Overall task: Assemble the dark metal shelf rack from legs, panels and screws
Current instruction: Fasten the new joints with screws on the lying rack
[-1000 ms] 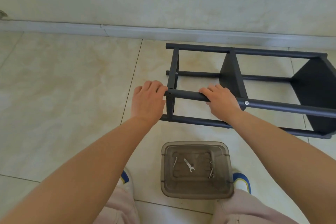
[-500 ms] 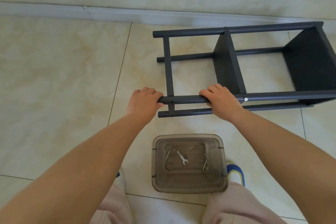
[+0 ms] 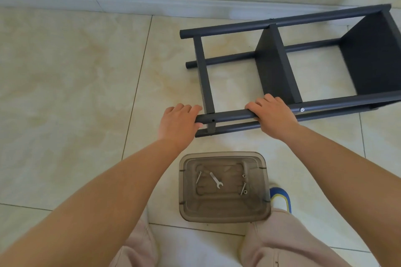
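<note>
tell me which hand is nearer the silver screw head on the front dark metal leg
Right. The right hand grips the front dark metal leg just beside the silver screw head; the left hand holds the leg's far end.

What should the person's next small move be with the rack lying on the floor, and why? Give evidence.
Probably let the right hand go and reach into the bin for a screw: the near leg, gripped by both hands, shows an unfilled hole beside the left hand.

Left hand (image 3: 179,122) and right hand (image 3: 273,115) grip the shelf rack's (image 3: 280,65) near leg (image 3: 230,116).
</note>
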